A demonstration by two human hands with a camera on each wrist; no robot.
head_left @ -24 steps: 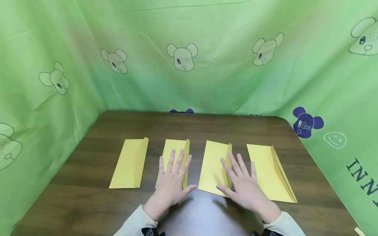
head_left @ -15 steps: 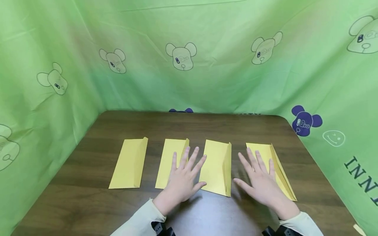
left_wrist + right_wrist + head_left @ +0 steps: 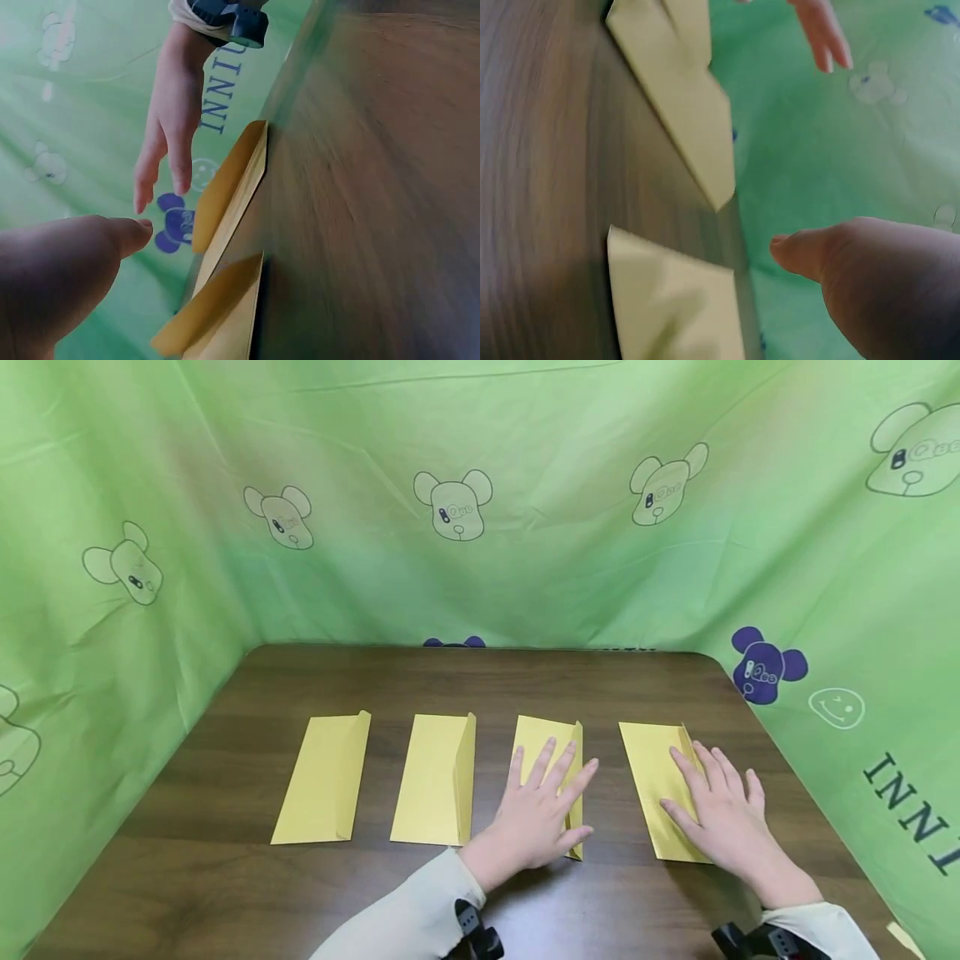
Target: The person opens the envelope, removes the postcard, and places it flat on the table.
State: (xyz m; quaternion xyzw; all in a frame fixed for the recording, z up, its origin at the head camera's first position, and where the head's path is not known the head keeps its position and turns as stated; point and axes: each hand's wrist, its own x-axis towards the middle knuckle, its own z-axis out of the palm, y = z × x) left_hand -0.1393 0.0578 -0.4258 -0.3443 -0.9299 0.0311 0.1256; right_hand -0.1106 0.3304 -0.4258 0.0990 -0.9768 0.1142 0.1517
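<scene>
Several yellow paper envelopes lie in a row, each with its flap raised along the right side. The leftmost envelope [image 3: 318, 785] and the second envelope [image 3: 427, 785] are uncovered. Over the third envelope [image 3: 531, 735] is my left hand [image 3: 532, 818], fingers spread, hiding its lower part. My right hand [image 3: 723, 822], also spread, overlaps the right side of the rightmost envelope [image 3: 648, 777]. Both wrist views show the hands above the paper, holding nothing; the left thumb [image 3: 127, 236] and right thumb [image 3: 802, 251] stick out straight. Upright flaps [image 3: 229, 187] show in the left wrist view.
The envelopes lie on a dark wooden table [image 3: 187, 893]. A green curtain [image 3: 525, 585] printed with bear heads hangs behind and at both sides. A small pale object [image 3: 905, 939] shows at the lower right edge. Black wrist cameras [image 3: 478, 935] sit on both sleeves.
Both hands have moved right, spread throughout: the left from the second envelope to the third, the right from the third to the rightmost. The envelopes stay in place; the view shifts slightly.
</scene>
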